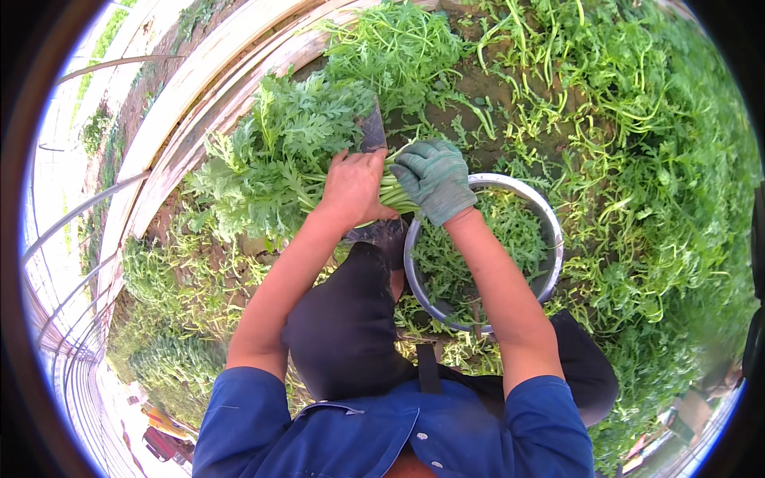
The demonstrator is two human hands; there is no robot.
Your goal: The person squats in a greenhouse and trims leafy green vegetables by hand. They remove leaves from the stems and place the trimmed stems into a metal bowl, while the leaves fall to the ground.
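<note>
A bunch of leafy greens [281,155] with lobed leaves, like crown daisy, lies sideways between my hands. My bare left hand [355,185] grips it where leaves meet stems. At the stem end, my right hand [434,179], in a green work glove, has its fingers curled on the pale stems [394,194]. A dark, flat, pointed thing [372,128] shows just beyond my left hand; I cannot tell what it is. Below my right forearm stands a round basin [559,239] with a pale rim, holding loose cut greens [514,230].
A heap of greens [394,48] lies on the soil ahead. Standing greens [669,179] fill the right side; cut stalks and leaves [203,287] litter the left. Pale sheeting [197,77] and curved hoops [83,209] border the bed at left. My bent knee [340,322] is beside the basin.
</note>
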